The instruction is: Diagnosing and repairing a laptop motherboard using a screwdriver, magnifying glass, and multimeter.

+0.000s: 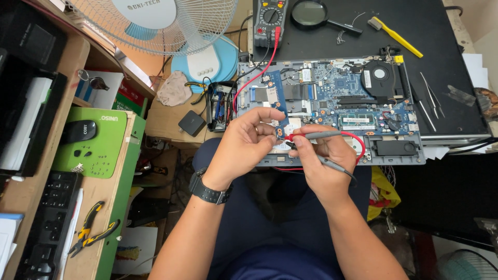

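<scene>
The right hand (324,161) curls its fingers around two grey meter probes (319,136), the tips meeting near the front edge of the opened laptop (337,98). The left hand (249,142) pinches thumb and forefinger at the same spot (what it pinches is too small to tell), wrist bent, watch (207,191) showing. A multimeter (270,18) and magnifier (311,13) lie beyond; pliers (91,228) rest left.

Both hands crowd the near edge of the opened laptop (332,98), red leads (259,72) crossing its left part, while its far right boards and the black mat (436,31) beyond lie open.
</scene>
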